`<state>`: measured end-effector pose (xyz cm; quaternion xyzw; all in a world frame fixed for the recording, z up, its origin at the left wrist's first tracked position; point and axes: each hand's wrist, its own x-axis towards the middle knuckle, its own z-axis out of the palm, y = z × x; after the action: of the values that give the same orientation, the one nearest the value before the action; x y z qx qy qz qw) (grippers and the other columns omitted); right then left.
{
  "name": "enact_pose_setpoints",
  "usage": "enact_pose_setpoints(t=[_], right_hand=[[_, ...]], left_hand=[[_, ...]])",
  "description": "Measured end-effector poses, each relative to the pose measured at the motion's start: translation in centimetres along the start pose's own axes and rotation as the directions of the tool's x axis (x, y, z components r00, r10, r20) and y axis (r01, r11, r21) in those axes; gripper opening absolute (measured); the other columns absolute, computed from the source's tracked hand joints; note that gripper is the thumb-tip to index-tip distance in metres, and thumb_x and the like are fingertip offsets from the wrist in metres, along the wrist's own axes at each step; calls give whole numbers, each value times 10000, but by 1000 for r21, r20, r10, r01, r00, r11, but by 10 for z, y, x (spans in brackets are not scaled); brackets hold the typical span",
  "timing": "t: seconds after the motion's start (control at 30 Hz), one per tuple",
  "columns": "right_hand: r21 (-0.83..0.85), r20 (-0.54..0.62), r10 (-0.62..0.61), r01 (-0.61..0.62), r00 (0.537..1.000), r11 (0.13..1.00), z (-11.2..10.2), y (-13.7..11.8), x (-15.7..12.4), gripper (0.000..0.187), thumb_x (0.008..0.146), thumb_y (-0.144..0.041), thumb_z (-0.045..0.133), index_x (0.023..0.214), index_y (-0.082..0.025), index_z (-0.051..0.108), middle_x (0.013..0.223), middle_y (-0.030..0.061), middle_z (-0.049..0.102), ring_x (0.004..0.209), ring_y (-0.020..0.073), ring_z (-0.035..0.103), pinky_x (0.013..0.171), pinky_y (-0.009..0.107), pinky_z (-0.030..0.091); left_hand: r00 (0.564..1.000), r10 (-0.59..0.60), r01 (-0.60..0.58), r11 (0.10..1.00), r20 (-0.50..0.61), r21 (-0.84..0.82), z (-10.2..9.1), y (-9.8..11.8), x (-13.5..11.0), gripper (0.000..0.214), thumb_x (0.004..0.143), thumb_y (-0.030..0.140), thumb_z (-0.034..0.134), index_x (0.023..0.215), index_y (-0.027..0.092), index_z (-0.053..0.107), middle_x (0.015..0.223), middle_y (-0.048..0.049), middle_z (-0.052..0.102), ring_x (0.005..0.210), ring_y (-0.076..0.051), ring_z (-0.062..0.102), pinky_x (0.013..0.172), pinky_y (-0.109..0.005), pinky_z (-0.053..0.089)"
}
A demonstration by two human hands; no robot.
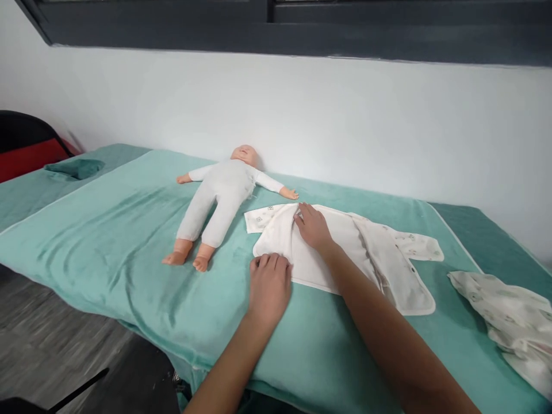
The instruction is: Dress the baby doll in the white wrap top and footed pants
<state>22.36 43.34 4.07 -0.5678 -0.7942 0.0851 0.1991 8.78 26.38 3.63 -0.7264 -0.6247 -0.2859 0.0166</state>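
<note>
A white baby shirt [328,236] with small printed motifs on its sleeves lies spread open on the green cover. My left hand [271,283] is at its lower left edge, fingers curled together over the front flap's hem. Higher up, near the neckline, my right hand [313,226] has its bent fingers on the inner edge of that same flap. The fingertips of both hands are partly hidden. Left of the shirt, a baby doll [224,187] with a white cloth body lies on its back, arms spread.
A crumpled white printed garment [513,322] lies at the right. The green cover [107,247] drapes over the table's front edge. Behind stands a white wall [345,126] beneath a dark frame [302,29]. A black and red chair [30,146] is at the far left.
</note>
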Motion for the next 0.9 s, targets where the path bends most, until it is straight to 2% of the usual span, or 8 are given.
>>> enact_pose_setpoints(t=[0.2, 0.37, 0.43, 0.5, 0.6, 0.7, 0.8, 0.9], right_hand=[[-65, 57, -1, 4, 998, 998, -6, 19, 10, 548, 1058, -366, 258, 1516, -134, 447, 1603, 135, 443, 1518, 274, 347, 1234, 510, 248], [-81, 53, 4, 0, 999, 997, -10, 23, 10, 575, 1056, -397, 266, 1529, -116, 431, 1619, 140, 415, 1542, 264, 301, 1234, 459, 256], [-121, 46, 0, 5, 999, 993, -10, 19, 3, 593, 1049, -425, 290, 1541, -118, 413, 1642, 150, 368, 1552, 279, 276, 1232, 481, 252], [-166, 39, -11, 18, 999, 986, -9, 13, -7, 616, 1047, -438, 284, 1552, -100, 387, 1655, 168, 332, 1555, 287, 268, 1226, 491, 261], [-211, 43, -35, 44, 998, 977, -7, 1, -26, 640, 1052, -427, 244, 1559, -53, 359, 1651, 197, 322, 1552, 291, 274, 1224, 498, 267], [-234, 74, -69, 84, 995, 969, -5, -12, -45, 638, 1054, -402, 239, 1552, -24, 364, 1632, 209, 354, 1551, 297, 277, 1231, 506, 257], [-231, 113, -122, 145, 986, 962, -7, -22, -63, 629, 1055, -391, 255, 1545, -17, 380, 1627, 211, 362, 1548, 304, 284, 1233, 512, 260], [-215, 156, -188, 219, 970, 952, -10, -30, -79, 610, 1051, -361, 281, 1540, -14, 393, 1629, 214, 354, 1546, 309, 289, 1234, 516, 271]], left_hand=[[998, 61, -61, 998, -2, -29, -6, -2, -8, 258, 1022, 273, 490, 803, 199, 603, 833, -42, 663, 843, -232, 572, 838, -426, 403], [999, 36, -36, 999, -7, -20, -10, -2, -9, 263, 1012, 280, 501, 786, 195, 607, 863, -60, 657, 899, -250, 578, 828, -435, 435], [1000, 18, -18, 999, -14, -41, -10, -2, -9, 224, 1007, 275, 508, 829, 188, 613, 969, -80, 679, 981, -262, 591, 849, -447, 457], [999, 47, -49, 997, -28, -62, -10, -4, -9, 161, 1005, 277, 513, 961, 183, 637, 1180, -107, 674, 1151, -287, 575, 958, -496, 459], [981, 195, -193, 977, 5, -90, -10, -5, -10, 215, 1011, 318, 512, 1157, 207, 624, 1430, -98, 582, 1390, -306, 450, 1151, -589, 347], [958, 278, -268, 954, 66, -131, -11, -8, -13, 207, 1013, 375, 512, 1031, 212, 638, 1440, -74, 587, 1436, -302, 412, 1197, -604, 312], [963, 262, -251, 957, 64, -146, -13, -9, -14, 242, 1010, 387, 513, 898, 205, 627, 1417, -76, 601, 1422, -307, 430, 1182, -597, 351], [972, 234, -226, 962, 35, -153, -14, -10, -14, 232, 1012, 332, 507, 859, 204, 623, 1385, -82, 619, 1391, -298, 467, 1158, -572, 396]])
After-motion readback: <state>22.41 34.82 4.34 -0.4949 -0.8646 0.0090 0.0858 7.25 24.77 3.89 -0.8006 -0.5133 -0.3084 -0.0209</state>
